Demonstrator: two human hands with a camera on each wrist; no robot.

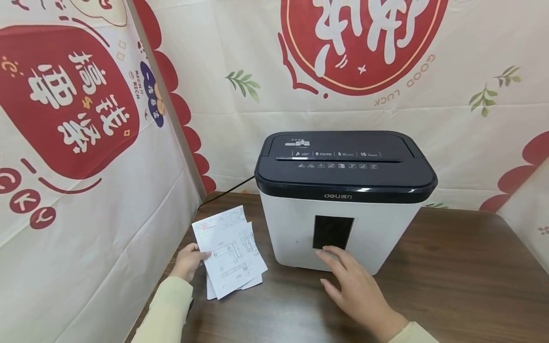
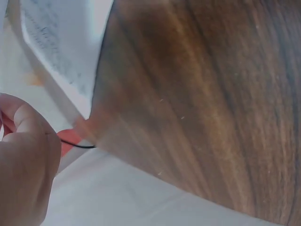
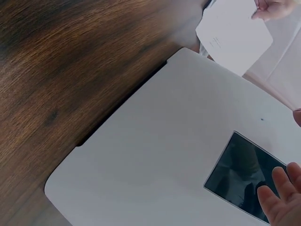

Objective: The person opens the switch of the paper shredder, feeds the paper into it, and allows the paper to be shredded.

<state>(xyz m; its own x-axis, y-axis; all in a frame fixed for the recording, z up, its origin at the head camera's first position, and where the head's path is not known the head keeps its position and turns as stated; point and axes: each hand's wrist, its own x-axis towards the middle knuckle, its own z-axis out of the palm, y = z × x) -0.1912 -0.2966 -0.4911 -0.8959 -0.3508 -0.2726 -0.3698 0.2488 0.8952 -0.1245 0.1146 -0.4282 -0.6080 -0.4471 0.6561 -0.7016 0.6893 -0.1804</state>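
Note:
My left hand (image 1: 188, 262) pinches the left edge of several fanned sheets of paper (image 1: 227, 252), thumb on top. Line drawings and a small red mark show on the top sheet. In the left wrist view, the paper (image 2: 66, 42) appears at the upper left, above the hand (image 2: 26, 155). A white paper shredder (image 1: 283, 228) with a black top stands upright to the right of the sheets. Before its dark front window (image 1: 328, 228) hovers my right hand (image 1: 356, 290), fingers spread and holding nothing. The right wrist view shows those fingertips (image 3: 265, 197) overlapping the window.
The shredder's feed slot (image 1: 339, 160) runs across its black lid. A black cord (image 1: 227, 191) leads from its left side to the table's back corner. Printed cloth walls (image 1: 240, 138) enclose the brown wooden table (image 1: 454, 267) at the back and both sides.

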